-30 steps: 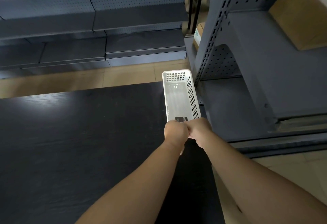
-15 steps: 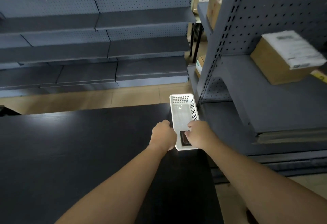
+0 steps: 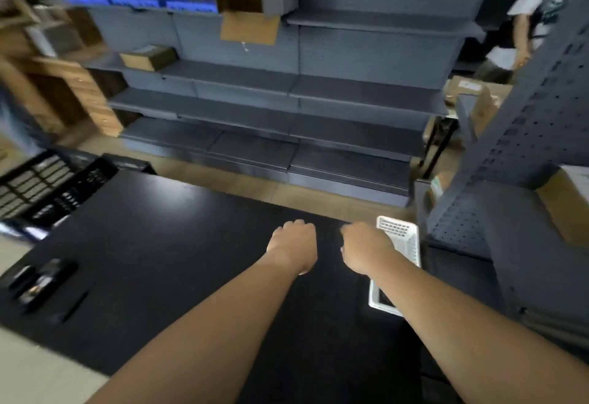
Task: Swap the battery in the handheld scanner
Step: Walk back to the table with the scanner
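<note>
My left hand hovers over the black table with its fingers curled under, and nothing shows in it. My right hand is just to its right, also curled, beside the left wall of a white perforated basket. My right forearm covers the basket's middle. A dark flat piece, seemingly the battery, lies at the basket's near end. Far left on the table lies a dark, blurred device, apparently the handheld scanner, well away from both hands.
A thin dark stick lies near the scanner. Black crates stand beyond the table's left end. Grey shelving lines the back, and a pegboard rack stands close on the right. Another person is at the upper right.
My view has swung up and left. My right hand has come out of the basket, leaving the dark piece inside. Both hands have shifted left over the table.
</note>
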Available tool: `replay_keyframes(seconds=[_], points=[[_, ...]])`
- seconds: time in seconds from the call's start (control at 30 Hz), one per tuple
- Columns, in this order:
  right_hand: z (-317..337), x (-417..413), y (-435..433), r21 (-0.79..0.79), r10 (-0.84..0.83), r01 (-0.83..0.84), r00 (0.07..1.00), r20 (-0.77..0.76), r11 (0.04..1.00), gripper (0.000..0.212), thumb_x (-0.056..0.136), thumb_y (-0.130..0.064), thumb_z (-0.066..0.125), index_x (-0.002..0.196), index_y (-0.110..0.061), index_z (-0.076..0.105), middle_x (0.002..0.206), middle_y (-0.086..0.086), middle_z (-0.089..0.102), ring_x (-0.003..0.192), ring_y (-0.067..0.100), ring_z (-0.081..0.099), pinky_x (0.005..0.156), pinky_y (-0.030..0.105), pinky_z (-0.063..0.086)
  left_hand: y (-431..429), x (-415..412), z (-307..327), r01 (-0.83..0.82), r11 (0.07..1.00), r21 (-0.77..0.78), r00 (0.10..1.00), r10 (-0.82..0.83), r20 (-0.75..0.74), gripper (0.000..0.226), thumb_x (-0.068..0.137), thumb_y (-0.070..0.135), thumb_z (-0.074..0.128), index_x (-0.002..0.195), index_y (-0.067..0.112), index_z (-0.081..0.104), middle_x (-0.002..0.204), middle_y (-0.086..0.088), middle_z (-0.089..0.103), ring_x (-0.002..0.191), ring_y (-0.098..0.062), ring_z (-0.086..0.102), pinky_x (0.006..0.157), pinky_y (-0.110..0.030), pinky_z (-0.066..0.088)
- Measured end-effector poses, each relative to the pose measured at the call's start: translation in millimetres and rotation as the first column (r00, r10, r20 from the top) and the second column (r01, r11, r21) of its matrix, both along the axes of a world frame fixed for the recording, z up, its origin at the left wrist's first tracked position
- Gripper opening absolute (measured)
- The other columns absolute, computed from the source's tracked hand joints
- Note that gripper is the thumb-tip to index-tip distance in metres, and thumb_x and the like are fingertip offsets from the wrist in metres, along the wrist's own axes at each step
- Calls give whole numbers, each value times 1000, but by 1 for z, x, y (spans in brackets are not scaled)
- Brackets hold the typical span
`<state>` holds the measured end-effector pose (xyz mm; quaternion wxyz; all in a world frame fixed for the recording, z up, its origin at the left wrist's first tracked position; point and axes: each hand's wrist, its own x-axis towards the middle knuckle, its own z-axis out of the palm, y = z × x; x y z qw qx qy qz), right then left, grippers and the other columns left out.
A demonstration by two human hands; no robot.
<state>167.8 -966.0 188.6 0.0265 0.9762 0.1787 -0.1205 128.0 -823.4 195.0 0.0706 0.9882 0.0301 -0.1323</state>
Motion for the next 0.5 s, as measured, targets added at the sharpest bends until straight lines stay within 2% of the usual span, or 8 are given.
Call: replay_keyframes(seconds=[0.1, 0.23, 0.33, 0.5], points=[[-1, -13, 60, 19, 186, -186, 983, -5, 982, 23, 91, -14, 58, 114, -15, 64, 111, 8, 66, 102, 30, 65, 80, 39, 53, 51, -43, 3, -173, 985, 12, 985, 173, 21, 26, 96, 13, 50, 121, 8, 55, 124, -12, 54, 114, -33, 54, 93, -41, 44], [-2, -64, 157, 67, 425, -422, 905, -27, 904, 15, 91, -12, 59, 104, -13, 66, 102, 8, 69, 92, 28, 66, 75, 38, 54, 128, -132, 7, -443, 896, 24, 896, 442, 36, 23, 96, 13, 48, 117, 7, 56, 123, -12, 54, 114, -35, 53, 90, -43, 44], [2, -123, 227, 110, 598, -592, 800, -34, 798, 17, 90, -13, 59, 105, -12, 68, 100, 9, 70, 88, 29, 68, 73, 38, 56, 182, -211, 13, -616, 787, 37, 787, 614, 54, 22, 96, 14, 46, 114, 6, 57, 121, -14, 54, 115, -37, 52, 89, -46, 44], [21, -231, 331, 146, 811, -802, 585, -2, 579, 20, 91, -12, 54, 109, -12, 63, 110, 9, 66, 97, 31, 64, 70, 36, 47, 252, -343, 28, -809, 587, 43, 588, 803, 94, 21, 94, 11, 47, 112, 6, 59, 118, -16, 58, 112, -39, 57, 88, -46, 48]])
